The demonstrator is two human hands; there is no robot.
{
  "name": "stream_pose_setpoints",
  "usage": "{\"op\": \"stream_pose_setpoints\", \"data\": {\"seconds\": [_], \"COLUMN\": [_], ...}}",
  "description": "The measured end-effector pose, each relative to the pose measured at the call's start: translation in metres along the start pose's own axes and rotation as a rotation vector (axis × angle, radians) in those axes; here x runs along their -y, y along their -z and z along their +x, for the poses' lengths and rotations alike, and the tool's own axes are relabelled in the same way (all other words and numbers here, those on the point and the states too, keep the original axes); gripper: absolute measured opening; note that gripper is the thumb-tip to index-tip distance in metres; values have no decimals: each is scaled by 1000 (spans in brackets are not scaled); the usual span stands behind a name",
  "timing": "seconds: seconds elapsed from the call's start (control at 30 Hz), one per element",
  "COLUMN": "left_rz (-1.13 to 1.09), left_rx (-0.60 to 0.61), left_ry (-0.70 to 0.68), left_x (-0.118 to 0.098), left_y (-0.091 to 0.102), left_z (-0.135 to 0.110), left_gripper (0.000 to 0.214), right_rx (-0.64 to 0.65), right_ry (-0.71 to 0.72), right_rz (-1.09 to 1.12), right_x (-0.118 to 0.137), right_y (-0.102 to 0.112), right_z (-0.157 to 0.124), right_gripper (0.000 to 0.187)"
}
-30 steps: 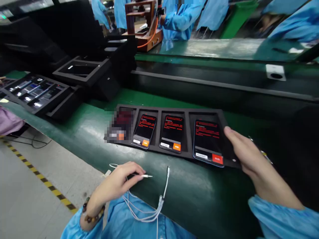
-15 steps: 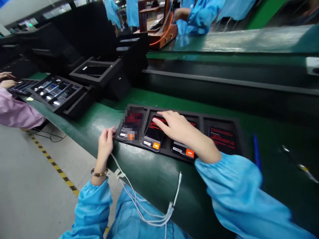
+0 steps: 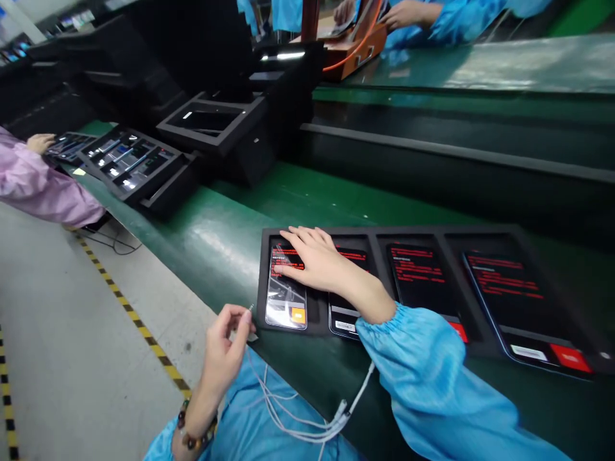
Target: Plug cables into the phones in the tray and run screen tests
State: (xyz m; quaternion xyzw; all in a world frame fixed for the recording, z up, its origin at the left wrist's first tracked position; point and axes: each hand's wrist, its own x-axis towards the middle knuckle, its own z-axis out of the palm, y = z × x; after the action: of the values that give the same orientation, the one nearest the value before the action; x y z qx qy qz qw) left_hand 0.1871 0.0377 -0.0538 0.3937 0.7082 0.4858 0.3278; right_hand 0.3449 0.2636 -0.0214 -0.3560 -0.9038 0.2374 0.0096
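A black tray (image 3: pixel 375 238) with compartments holds several phones showing red text on dark screens. My right hand (image 3: pixel 314 259) reaches over its left end, fingers stretched out, the tips at the leftmost phone (image 3: pixel 287 301). Under my right wrist lies a second phone (image 3: pixel 343 320), partly covered. Farther right are a third phone (image 3: pixel 418 272) and a fourth phone (image 3: pixel 519 307). Just off the tray's near left corner, my left hand (image 3: pixel 228 342) pinches the end of a white cable (image 3: pixel 269 394), its small tip showing past the fingers. Part of the cable bundle hangs over my lap.
Along the green bench (image 3: pixel 221 224) stands another phone tray (image 3: pixel 129 160) to the left. Black boxes (image 3: pixel 230 147) rise behind it. A ledge (image 3: pixel 432 150) runs across the back. A co-worker's pink sleeve (image 3: pixel 43 182) is at far left; another's hands work at an orange-brown stand (image 3: pixel 355 57).
My right hand has moved left along the tray to the leftmost phone. My left hand stays near the tray's left corner, its cable tip now visible. The camera view has shifted closer to the tray.
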Motion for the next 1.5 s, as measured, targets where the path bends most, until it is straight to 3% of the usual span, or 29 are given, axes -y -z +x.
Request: {"op": "stream_pose_setpoints", "data": {"seconds": [0.13,0.2,0.5,0.7,0.93,1.07,1.2,1.4,1.5], "left_rz": [-217,-276,-361,-441,-781,-802,-731,-642,-617], "left_rx": [343,384,177,111,0,57,171,92,91], "left_ry": [282,342,403,428,682,701,658,615,638], "left_x": [-7,-7,-6,-8,-24,-26,-20,-16,-17], "left_y": [-15,-24,-46,-53,-51,-59,-74,-73,-68], "left_z": [-24,-29,-34,-36,-31,-38,-49,-45,-40], "left_gripper": [60,65,75,77,76,74,73,76,78], "right_rx": [-46,-90,-30,-31,15,64,80,66,118], "right_ry": [80,106,95,99,89,109,141,138,151], "right_rz": [31,41,84,122,114,119,123,62,90], "right_x": [-5,-5,1,0,4,8,14,5,-3], "right_y": [-4,-6,-10,-8,2,8,6,5,7], "right_z": [3,2,-1,-5,-10,-13,-14,-16,-20], "right_gripper": [80,75,67,64,57,53,62,81,101]}}
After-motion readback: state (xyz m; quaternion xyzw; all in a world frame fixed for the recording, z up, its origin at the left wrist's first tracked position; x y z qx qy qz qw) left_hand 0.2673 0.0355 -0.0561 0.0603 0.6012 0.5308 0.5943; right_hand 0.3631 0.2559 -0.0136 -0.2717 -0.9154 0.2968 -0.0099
